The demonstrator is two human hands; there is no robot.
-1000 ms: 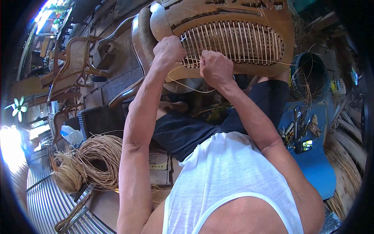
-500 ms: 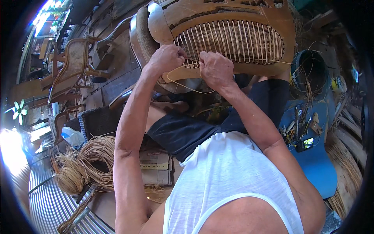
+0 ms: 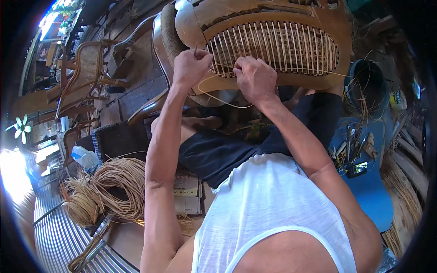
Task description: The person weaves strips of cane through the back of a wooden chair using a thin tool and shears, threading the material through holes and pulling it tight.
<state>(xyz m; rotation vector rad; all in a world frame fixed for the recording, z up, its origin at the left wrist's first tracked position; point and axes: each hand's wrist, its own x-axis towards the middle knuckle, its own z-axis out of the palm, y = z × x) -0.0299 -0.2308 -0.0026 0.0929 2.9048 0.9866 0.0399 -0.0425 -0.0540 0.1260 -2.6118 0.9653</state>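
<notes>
Cane strand (image 3: 218,98) partly hidden under right hand (image 3: 255,79), left hand (image 3: 191,66) fisted

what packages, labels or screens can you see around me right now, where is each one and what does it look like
Flat cardboard box: on the floor to the person's left, beside the cane coil; rectangular, tan with dark print.
Plastic bag: further left, by the dark woven stool; crumpled, white and pale blue.
Small screen: on the blue board to the right, among hand tools; dark rectangular casing, glowing face.
</notes>
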